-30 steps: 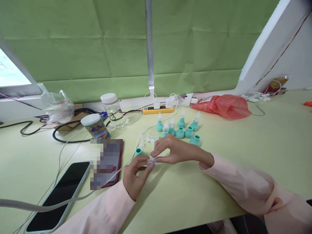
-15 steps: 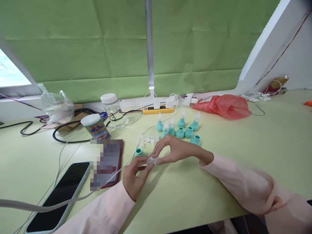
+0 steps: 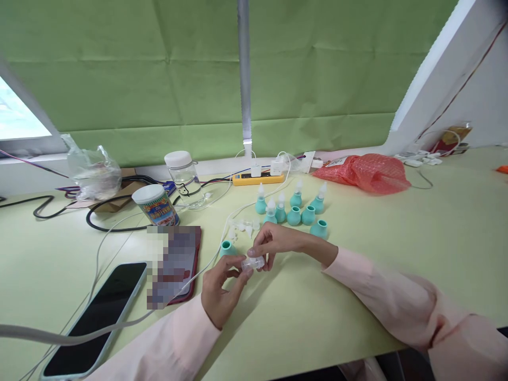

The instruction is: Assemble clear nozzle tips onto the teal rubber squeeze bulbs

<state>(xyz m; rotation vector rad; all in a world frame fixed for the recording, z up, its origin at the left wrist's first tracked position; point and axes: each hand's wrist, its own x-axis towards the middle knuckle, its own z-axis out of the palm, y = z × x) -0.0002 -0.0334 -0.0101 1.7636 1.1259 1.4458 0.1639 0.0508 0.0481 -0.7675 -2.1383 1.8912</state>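
Note:
A small clear plastic tube piece (image 3: 253, 263) is held above the table between my two hands. My left hand (image 3: 221, 288) pinches its left end between thumb and fingers. At the other end, the fingers of my right hand (image 3: 280, 241) close on the piece from above, partly hiding it. Just beyond my left fingers stands an open teal squeeze bulb (image 3: 227, 248). Loose translucent small parts (image 3: 248, 227) lie behind the hands. Farther back are several teal bulbs, some with clear pointed tips (image 3: 296, 198), others open-necked (image 3: 293, 216).
Left of my hands lie a red-cased phone (image 3: 186, 264) and a black-screened phone (image 3: 99, 317), crossed by a white cable (image 3: 130, 321). A printed canister (image 3: 156, 206) and a clear jar (image 3: 184, 182) stand behind. A yellow power strip (image 3: 257, 180) and red bubble wrap (image 3: 369, 174) lie at the back.
My right hand has shifted slightly and its fingers have changed position on the clear piece, which shows more now. The left hand keeps its pinch, nearly in place.

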